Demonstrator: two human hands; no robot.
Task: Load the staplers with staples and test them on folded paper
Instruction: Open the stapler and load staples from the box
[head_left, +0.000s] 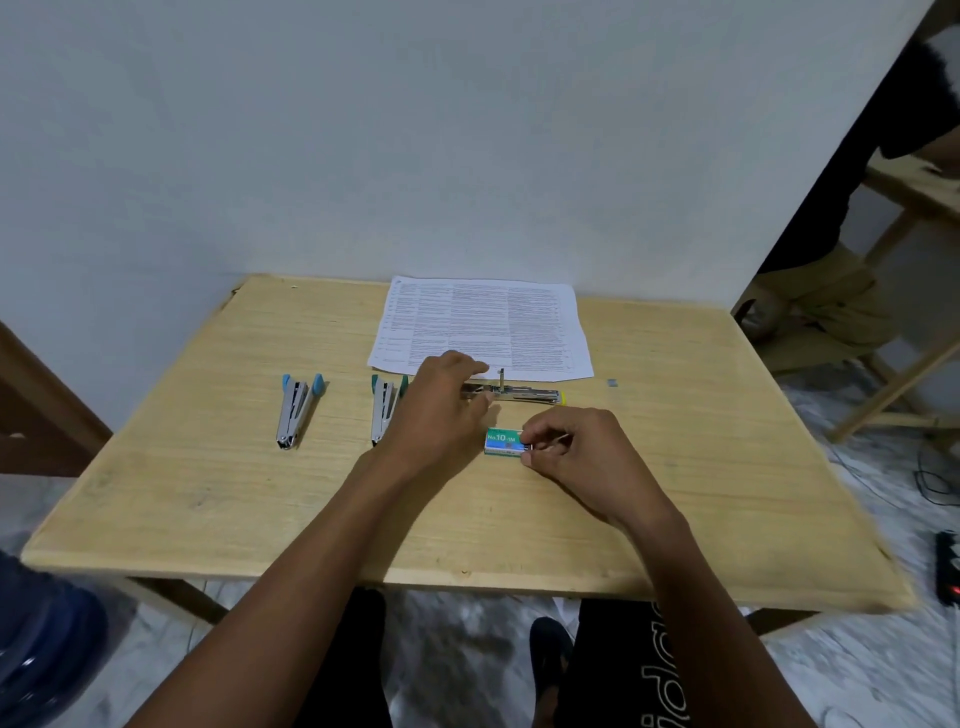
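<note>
On the wooden table (208, 493) lie three staplers. A blue-tipped stapler (297, 410) rests at the left, and a green-tipped stapler (385, 408) lies beside it, partly behind my left hand. The third, a yellow-tipped stapler (524, 395), lies opened flat in the middle. My left hand (441, 405) holds its near end down. A small green staple box (501, 441) sits in front of it. My right hand (571, 452) pinches the box's right end, with a thin strip of staples between the fingers. A printed paper sheet (483, 327) lies flat behind the staplers.
A small grey staple piece (612, 383) lies on the table right of the paper. A white wall stands behind the table. Another person's legs (810, 312) and a wooden frame (904, 364) are at the right. A blue water jug (47, 639) stands at the lower left.
</note>
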